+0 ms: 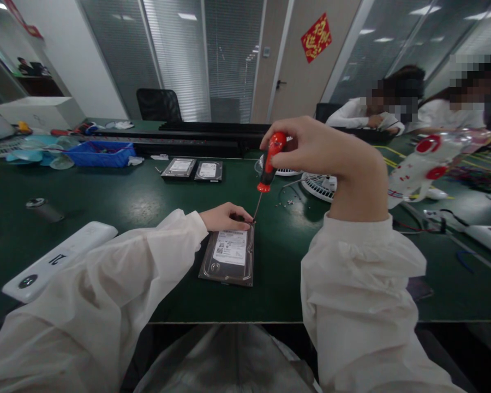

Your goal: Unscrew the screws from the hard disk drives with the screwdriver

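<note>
A hard drive (231,251) lies flat on the green table in front of me, its white label facing up. My left hand (225,217) grips its far end, with thumb and fingers curled close to the far right corner. In my right hand (306,144) is a screwdriver (269,166) with a red and black handle. Its shaft slants down, and the tip meets the drive's far right corner beside my left fingertips. Whether a screw sits under the tip is too small to tell. Small loose screws (290,202) are scattered to the right of the drive.
Two more hard drives (208,171) lie farther back, near a blue tray (101,154). At left are a white power bank-like device (61,259) and a metal cylinder (45,209). White fan grilles (319,186), a plastic bottle (433,161) and wires stand right. Two people sit across the table.
</note>
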Motion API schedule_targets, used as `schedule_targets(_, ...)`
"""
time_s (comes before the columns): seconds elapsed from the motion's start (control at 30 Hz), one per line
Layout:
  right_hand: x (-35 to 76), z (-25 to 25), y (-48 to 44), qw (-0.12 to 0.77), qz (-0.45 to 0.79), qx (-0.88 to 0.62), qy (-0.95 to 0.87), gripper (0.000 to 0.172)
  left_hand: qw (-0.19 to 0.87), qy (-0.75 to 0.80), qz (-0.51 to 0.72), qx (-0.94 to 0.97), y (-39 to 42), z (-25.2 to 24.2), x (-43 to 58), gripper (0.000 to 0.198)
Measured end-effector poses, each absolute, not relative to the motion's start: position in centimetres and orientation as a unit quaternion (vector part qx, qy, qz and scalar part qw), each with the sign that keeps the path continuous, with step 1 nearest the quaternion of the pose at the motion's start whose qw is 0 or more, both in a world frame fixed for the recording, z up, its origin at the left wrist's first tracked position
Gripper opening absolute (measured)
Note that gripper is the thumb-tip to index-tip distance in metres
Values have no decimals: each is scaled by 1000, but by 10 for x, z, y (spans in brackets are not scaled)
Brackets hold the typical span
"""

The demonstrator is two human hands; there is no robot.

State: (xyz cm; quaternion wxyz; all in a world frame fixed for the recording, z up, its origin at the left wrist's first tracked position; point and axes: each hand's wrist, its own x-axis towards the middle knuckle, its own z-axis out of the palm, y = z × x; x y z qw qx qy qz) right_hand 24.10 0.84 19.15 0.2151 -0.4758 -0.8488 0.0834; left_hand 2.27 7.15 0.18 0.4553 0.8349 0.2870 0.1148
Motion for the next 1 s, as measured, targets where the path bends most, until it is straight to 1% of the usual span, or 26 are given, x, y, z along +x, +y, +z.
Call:
schedule_targets(0.07,242,192,9,211,83,-465,-856,32,455,287,112,836,71,3,23,42)
schedule_targets(0.1,242,191,9,210,82,-460,-859,34,455,288,114,835,70,3,24,41)
schedule_targets(0.23,237,190,10,225,78,-452,-859,25,461,290,136,828,69,1,26,40)
schedule_targets(0.37,233,188,13,235,68,-459,-854,15,462,289,130,829,69,1,25,40)
schedule_targets(0.4,233,188,13,233,69,-457,-856,16,462,288,127,829,70,1,25,40)
schedule_targets(0.5,235,187,15,222,79,-441,-866,29,461,284,129,831,71,0,25,39)
schedule_targets(0.53,235,187,15,218,75,-436,-870,28,460,283,131,831,71,0,25,39)
schedule_targets(0.63,233,187,14,211,59,-437,-873,16,459,284,136,831,70,0,26,39)
schedule_targets(0.7,231,188,14,218,57,-439,-870,18,458,283,137,831,70,0,26,39)
schedule_targets(0.8,230,187,14,235,50,-443,-863,15,459,279,132,833,71,1,25,38)
schedule_targets(0.9,232,186,15,245,57,-452,-856,28,461,280,123,833,72,1,24,40)
schedule_targets(0.93,233,186,16,242,66,-456,-854,29,460,282,123,833,72,1,23,40)
schedule_targets(1.0,234,185,16,235,87,-462,-851,24,457,283,124,834,72,1,23,41)
